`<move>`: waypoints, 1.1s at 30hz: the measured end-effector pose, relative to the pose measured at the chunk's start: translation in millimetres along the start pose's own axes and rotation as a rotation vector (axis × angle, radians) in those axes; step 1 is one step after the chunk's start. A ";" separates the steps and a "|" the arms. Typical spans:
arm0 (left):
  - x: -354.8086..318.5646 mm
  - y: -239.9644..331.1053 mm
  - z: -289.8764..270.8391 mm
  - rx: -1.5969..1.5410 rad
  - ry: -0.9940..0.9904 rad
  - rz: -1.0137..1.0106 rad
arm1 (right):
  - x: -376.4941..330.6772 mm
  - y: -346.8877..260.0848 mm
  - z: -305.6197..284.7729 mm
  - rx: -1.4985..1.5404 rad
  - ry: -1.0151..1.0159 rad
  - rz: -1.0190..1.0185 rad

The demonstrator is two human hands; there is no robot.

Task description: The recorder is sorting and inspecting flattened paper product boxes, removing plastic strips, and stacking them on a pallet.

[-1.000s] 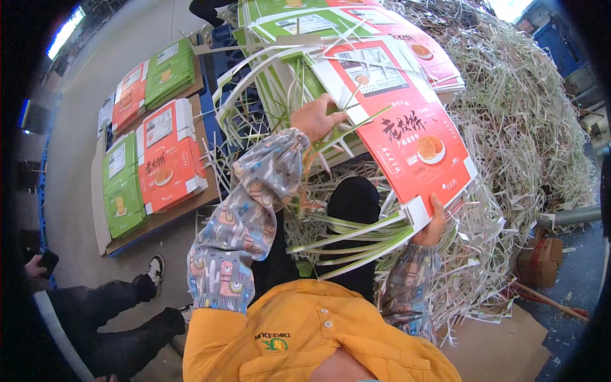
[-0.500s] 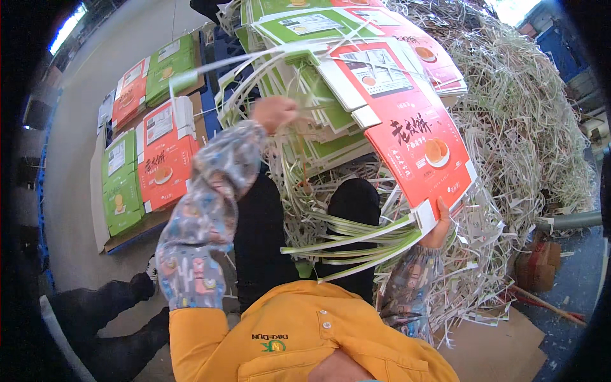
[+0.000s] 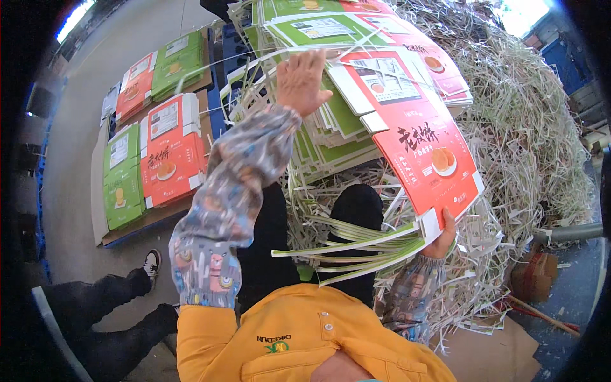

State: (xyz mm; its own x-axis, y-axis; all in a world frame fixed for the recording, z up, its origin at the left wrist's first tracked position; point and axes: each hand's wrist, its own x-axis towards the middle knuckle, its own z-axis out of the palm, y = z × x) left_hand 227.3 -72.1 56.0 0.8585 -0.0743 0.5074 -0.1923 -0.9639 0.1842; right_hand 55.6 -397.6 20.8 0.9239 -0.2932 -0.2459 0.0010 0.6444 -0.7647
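Two hands engaged: right hand (image 3: 440, 237), lower right, clenched on red carton sheet (image 3: 425, 159); left hand (image 3: 300, 81), upper centre, spread flat, released, over green sheet stack (image 3: 331, 137).

Bright daylight, perhaps overexposed top; fisheye-warped edges.

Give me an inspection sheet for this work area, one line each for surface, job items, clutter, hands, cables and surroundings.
Surface: pallet on a grey concrete floor, bearing flat red and green carton blanks.
Job's things: stack of printed carton blanks; the top red blank is lifted at its near end.
Clutter: big heap of paper trim strips; loose green-white strips hang under the red blank.
Hands: left hand raised over the stack with thin strips by its fingers; right hand grips the red blank's lower edge.
Cables: nothing seen.
Surroundings: another person's legs and shoe lower left; brown cardboard lower right.
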 end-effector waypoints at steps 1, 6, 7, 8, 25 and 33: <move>7.5 -10.7 12.1 0.005 0.006 -0.009 | -1.3 -1.0 3.4 -0.047 -0.034 0.024; 49.7 -62.0 51.0 0.046 -0.248 -0.190 | 1.7 2.7 -12.6 -0.015 -0.005 -0.012; 56.5 -72.6 50.9 -0.080 -0.369 -0.203 | 1.4 2.1 -15.5 0.000 -0.020 0.009; 62.6 -87.5 55.1 -0.115 -0.367 -0.147 | 4.9 3.4 -21.6 0.013 -0.023 0.020; 163.6 -113.4 -40.3 0.228 0.566 -0.099 | 9.8 19.2 -81.8 -0.116 -0.128 0.028; 107.0 -97.1 -10.8 0.461 0.739 0.407 | 30.8 66.7 -7.8 0.177 -0.136 0.217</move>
State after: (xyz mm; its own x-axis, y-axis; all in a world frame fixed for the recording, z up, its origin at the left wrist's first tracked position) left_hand 332.7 16.3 101.5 0.2201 -0.3977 0.8907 -0.0681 -0.9172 -0.3927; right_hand 81.1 -369.1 -42.5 0.9526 -0.0453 -0.3008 -0.1465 0.7982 -0.5843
